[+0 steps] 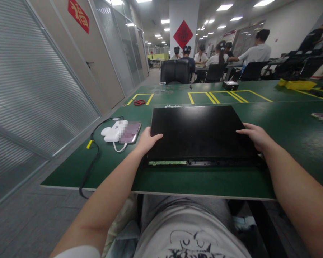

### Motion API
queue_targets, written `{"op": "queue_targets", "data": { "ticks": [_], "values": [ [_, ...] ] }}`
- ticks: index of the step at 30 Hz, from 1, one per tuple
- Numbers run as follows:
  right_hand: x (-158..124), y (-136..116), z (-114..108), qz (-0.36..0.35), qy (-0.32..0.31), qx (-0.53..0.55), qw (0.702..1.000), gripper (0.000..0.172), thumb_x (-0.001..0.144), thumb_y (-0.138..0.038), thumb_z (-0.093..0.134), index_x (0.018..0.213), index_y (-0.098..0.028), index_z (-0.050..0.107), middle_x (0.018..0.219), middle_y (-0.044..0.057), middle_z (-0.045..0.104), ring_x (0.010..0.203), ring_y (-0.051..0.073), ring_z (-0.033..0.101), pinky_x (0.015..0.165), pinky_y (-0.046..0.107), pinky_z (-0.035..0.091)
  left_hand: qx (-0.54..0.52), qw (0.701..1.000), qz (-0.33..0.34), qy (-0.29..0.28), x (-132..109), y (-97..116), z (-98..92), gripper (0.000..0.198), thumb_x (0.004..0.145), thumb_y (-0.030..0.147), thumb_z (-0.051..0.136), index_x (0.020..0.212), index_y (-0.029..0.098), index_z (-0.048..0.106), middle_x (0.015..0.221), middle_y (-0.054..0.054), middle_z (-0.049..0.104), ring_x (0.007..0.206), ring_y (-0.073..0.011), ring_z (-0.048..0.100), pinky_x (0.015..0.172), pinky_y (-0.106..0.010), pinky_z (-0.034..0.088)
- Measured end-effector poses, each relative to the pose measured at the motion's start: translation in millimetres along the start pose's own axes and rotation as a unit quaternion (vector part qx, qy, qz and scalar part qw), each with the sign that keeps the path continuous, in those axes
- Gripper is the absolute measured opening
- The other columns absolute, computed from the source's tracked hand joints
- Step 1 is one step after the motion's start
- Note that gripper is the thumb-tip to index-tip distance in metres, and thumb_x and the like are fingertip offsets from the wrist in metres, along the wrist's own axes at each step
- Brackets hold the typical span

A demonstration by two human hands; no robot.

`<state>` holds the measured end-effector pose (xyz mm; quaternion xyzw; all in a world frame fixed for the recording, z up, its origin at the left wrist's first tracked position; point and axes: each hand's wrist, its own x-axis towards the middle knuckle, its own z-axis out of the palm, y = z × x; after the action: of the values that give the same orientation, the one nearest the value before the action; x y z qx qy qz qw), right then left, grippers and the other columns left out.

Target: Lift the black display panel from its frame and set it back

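Note:
A black flat display panel (196, 132) lies face up over the green table, its near edge toward me. Along that edge a narrow green circuit board strip (167, 163) is exposed beside a dark frame. My left hand (148, 139) grips the panel's left side, thumb on top of the screen. On the right side my right hand (257, 136) holds the panel the same way, its thumb over the face. The fingers of both hands are partly hidden at or under the edges. Small light bits (173, 106) show just behind the panel's far edge.
Left of the panel lie a phone (134, 132), a white charger (115, 132) and a black cable (95, 157) hanging over the table edge. Red-handled scissors (139, 102), a clear cup (162, 86), a small box (230, 85) and a yellow tray (298, 85) sit farther back. Several people sit beyond.

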<state>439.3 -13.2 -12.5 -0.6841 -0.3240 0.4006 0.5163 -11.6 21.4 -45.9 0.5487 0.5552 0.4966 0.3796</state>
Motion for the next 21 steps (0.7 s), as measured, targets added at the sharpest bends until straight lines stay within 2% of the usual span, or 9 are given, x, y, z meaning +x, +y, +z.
{"op": "queue_targets", "data": {
  "ticks": [11,16,21],
  "values": [
    [-0.6,0.4,0.4,-0.002,0.0,-0.01,1.0,0.043,0.068,-0.009,0.075,0.109,-0.024,0.076,0.08,0.003,0.078,0.066,0.021,0.072,0.058,0.03,0.059,0.011,1.0,0.012,-0.013,-0.4,0.1,-1.0,0.054,0.066,0.028,0.095,0.112,0.02,0.068,0.121,-0.012,0.079,0.123,-0.0357,0.072,0.113,-0.053,0.052],
    [4.2,3.7,-1.9,-0.006,-0.005,-0.012,1.0,0.045,0.065,-0.011,0.078,0.108,-0.026,0.076,0.08,0.002,0.078,0.069,0.024,0.073,0.058,0.032,0.06,-0.012,0.999,0.034,-0.023,-0.3,-1.3,-0.2,0.059,0.069,0.027,0.094,0.121,0.019,0.066,0.128,-0.014,0.077,0.126,-0.0346,0.071,0.115,-0.054,0.051],
    [4.9,2.8,-2.9,-0.002,-0.007,-0.018,1.0,0.046,0.065,-0.011,0.078,0.108,-0.026,0.075,0.079,0.002,0.077,0.069,0.023,0.072,0.059,0.033,0.06,-0.023,0.999,0.025,-0.028,-1.2,-1.4,-1.2,0.062,0.069,0.027,0.094,0.123,0.019,0.063,0.128,-0.014,0.076,0.127,-0.0348,0.07,0.114,-0.055,0.052]
  ]
}}
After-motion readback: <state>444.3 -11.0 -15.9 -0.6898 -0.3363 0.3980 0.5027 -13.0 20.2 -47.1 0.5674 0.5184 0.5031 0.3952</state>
